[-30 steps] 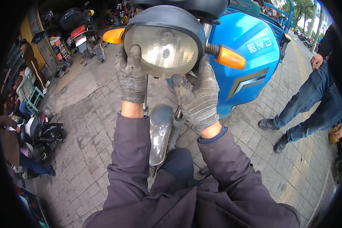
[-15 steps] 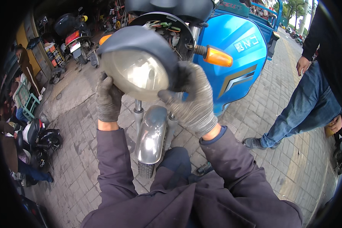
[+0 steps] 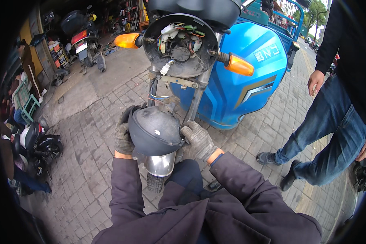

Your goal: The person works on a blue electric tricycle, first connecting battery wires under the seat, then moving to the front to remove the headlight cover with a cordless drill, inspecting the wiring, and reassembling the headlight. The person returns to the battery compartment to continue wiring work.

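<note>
A dark headlight unit (image 3: 153,129), its back turned up, is held low over the metal front fender (image 3: 160,164). My left hand (image 3: 124,136), in a grey knit glove, grips its left side with fingers wrapped round it. My right hand (image 3: 197,139), gloved alike, grips its right edge, fingers curled. Above, the open round headlight housing (image 3: 181,54) shows bundled wires and plug connectors, with a white connector (image 3: 166,67) hanging low. Orange indicators (image 3: 240,65) flank it, and loose wires dangle below the bracket (image 3: 182,82). A blue panel (image 3: 248,97) is behind at right.
A person (image 3: 325,118) in jeans stands at the right on the paving (image 3: 77,166). More people (image 3: 30,69) and a green chair (image 3: 26,105) are at left, near parked scooters (image 3: 40,146). A workshop entrance with a scooter (image 3: 79,38) is behind.
The headlight unit has come off its housing, moved down and flipped face down in both my hands, exposing the wiring. The person at right has stepped slightly toward the bottom of the view.
</note>
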The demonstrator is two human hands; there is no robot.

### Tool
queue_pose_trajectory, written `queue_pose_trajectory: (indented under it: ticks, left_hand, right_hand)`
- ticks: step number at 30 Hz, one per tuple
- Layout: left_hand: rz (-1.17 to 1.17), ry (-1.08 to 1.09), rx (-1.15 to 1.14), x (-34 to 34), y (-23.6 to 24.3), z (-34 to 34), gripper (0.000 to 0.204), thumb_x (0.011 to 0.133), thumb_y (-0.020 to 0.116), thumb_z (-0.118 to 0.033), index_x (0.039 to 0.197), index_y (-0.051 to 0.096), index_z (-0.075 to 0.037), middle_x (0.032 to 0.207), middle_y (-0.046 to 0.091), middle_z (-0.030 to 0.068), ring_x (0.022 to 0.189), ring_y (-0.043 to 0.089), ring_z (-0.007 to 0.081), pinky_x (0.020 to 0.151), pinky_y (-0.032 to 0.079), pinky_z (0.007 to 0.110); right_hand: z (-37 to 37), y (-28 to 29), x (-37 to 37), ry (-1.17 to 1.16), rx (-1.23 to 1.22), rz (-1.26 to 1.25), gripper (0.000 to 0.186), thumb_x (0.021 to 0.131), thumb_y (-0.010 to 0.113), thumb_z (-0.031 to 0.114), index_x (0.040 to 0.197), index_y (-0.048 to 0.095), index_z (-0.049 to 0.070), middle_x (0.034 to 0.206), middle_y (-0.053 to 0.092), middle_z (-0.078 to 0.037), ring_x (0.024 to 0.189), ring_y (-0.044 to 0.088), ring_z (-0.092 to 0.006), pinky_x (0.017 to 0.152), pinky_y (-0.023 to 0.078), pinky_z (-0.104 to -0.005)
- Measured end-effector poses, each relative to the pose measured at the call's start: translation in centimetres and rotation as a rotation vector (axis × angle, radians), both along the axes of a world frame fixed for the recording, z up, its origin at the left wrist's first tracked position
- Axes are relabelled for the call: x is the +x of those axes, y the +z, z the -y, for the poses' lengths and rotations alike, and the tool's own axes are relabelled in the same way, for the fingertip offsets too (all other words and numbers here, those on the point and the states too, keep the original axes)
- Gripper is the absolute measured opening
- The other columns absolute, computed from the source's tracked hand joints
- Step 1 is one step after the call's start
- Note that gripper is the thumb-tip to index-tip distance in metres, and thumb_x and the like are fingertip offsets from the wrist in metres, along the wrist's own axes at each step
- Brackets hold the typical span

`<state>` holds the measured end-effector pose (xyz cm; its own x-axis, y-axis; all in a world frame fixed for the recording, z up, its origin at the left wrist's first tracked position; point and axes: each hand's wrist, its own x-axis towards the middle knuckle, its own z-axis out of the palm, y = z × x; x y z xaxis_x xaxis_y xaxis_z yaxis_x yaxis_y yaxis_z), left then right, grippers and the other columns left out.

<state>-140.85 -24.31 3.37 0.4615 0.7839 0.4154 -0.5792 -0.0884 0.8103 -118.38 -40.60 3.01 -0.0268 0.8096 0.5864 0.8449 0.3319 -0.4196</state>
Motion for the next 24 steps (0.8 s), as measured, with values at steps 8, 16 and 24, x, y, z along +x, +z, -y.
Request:
queue_pose_trajectory:
  ticks: [8, 16, 24]
  left_hand:
    - [-0.016, 0.061, -0.183, 1.0, -4.1, -1.5, 0.049, 0.090, 0.059, -0.026, 0.129, 0.054, 0.004, 0.128, 0.060, 0.0152, 0.119, 0.056, 0.0246, 0.106, 0.041, 0.036]
    - [-0.388, 0.427, -0.102, 1.1, -2.2, -1.4, 0.045, 0.091, 0.063, -0.024, 0.129, 0.055, -0.001, 0.121, 0.062, 0.0115, 0.111, 0.058, 0.0205, 0.097, 0.046, 0.032]
    - [-0.340, 0.664, 0.523, 4.4, 8.3, -0.3, 0.038, 0.093, 0.062, -0.014, 0.127, 0.056, 0.000, 0.118, 0.063, 0.0119, 0.105, 0.061, 0.0194, 0.093, 0.048, 0.034]
  right_hand:
    - [-3.5, -4.7, 1.0, -0.221, -0.214, 0.089, 0.034, 0.074, 0.067, 0.010, 0.107, 0.062, 0.009, 0.119, 0.057, -0.014, 0.112, 0.056, -0.0352, 0.091, 0.050, -0.0447]
    - [-4.0, -4.9, 0.8, -0.245, -0.319, 0.062, 0.036, 0.079, 0.062, 0.010, 0.114, 0.060, 0.009, 0.120, 0.057, -0.014, 0.112, 0.057, -0.0344, 0.092, 0.050, -0.0448]
    - [-3.2, -3.4, 1.9, -0.163, -0.248, 0.026, 0.037, 0.078, 0.062, 0.012, 0.115, 0.059, 0.008, 0.117, 0.057, -0.017, 0.108, 0.058, -0.0369, 0.090, 0.050, -0.0463]
